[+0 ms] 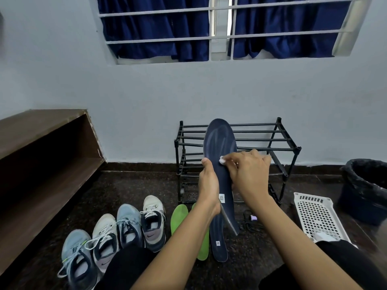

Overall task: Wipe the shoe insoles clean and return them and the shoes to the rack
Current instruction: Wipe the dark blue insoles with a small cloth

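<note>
A brown wooden shelf unit (pixel 41 143) fills the left side against the pale wall. The black tube shoe rack (pixel 272 141) stands against the wall ahead, and its bars carry no shoes. At the far right sits a black-lined bin (pixel 366 185), with a white perforated basket (pixel 316 216) lying just in front of it. Four sneakers (pixel 128 225) stand in a row on the dark floor at lower left, toes toward the person. Beside them lie two green insoles (pixel 179 216) and one dark blue insole (pixel 218 243) flat on the floor.

A second dark blue insole (pixel 219 139) is held upright in front of the rack, toe end up. The left hand (pixel 208 185) grips it along its left edge, with the thumb curled onto the face. The right hand (pixel 249 172) pinches a small white wad (pixel 222 160) in its fingertips and presses it on the middle of the insole's face.
</note>
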A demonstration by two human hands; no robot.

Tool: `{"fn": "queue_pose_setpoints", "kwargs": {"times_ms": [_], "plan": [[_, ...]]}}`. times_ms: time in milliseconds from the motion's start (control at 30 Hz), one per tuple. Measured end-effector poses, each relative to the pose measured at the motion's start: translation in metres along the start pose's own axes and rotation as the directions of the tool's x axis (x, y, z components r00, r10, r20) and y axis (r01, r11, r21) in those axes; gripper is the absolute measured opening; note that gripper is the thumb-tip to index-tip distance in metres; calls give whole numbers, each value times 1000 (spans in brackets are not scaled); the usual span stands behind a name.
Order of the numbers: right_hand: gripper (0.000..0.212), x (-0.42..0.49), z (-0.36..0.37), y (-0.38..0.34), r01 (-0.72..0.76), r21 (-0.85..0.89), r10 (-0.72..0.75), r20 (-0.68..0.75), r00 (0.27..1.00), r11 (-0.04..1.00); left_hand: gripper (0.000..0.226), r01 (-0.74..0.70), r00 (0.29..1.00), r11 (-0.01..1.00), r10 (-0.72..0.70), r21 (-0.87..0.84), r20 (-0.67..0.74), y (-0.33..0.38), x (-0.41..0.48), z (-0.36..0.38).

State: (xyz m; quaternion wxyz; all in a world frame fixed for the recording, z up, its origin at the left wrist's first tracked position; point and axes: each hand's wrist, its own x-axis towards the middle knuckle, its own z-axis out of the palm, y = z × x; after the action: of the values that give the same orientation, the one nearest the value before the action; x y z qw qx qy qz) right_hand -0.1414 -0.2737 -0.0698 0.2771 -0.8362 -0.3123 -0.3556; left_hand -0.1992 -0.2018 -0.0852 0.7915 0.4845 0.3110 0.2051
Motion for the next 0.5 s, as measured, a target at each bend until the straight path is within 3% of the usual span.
{"fn": "queue_pose_setpoints", "kwargs": {"times_ms": [100, 233, 333, 500], "plan": [[9, -15, 0, -7, 70, -8, -69, 62, 996, 998, 83, -11, 1000, 1000, 11, 13, -9, 1, 7, -6], [26, -27, -5, -17, 130, -81, -121, 109, 987, 988, 77, -22, 999, 996, 25, 82, -26, 2, 8, -10], [9, -22, -4, -11, 91, -63, -86, 76, 993, 994, 76, -15, 1000, 997, 14, 71, 10, 1, 5, -8], [4, -6, -2, 1, -28, -14, 28, 25, 999, 1000, 67, 6, 999, 999, -8, 41, 44, 1, 0, -4]]}}
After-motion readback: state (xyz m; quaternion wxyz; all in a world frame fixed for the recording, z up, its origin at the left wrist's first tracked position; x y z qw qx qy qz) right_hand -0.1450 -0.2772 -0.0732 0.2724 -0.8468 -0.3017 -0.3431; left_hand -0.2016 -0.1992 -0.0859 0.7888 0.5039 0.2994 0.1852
